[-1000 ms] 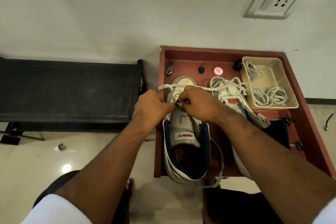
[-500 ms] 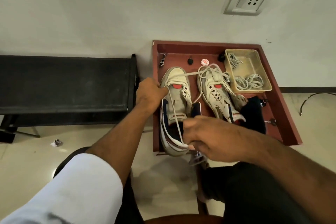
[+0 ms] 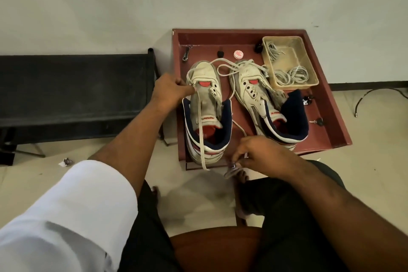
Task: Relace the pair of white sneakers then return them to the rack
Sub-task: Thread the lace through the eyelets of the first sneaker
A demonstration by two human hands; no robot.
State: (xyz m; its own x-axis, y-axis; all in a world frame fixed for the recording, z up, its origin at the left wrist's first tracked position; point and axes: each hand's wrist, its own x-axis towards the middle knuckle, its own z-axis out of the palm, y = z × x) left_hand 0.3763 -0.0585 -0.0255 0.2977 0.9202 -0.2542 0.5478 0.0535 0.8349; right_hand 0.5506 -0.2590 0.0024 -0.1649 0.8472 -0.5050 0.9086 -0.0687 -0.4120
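Early stage. Both sneakers on red tray (image 3: 326,104), mid-frame. Left hand (image 3: 170,90) gripping left sneaker (image 3: 206,106); right hand (image 3: 258,152) pinching lace (image 3: 199,117) end. Right sneaker (image 3: 260,99) unlaced. Rack return pending.

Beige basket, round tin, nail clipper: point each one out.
Beige basket (image 3: 310,59): head view, on its right wall.
Round tin (image 3: 238,54): head view, centre of its lid.
Nail clipper (image 3: 186,55): head view, middle of its body.
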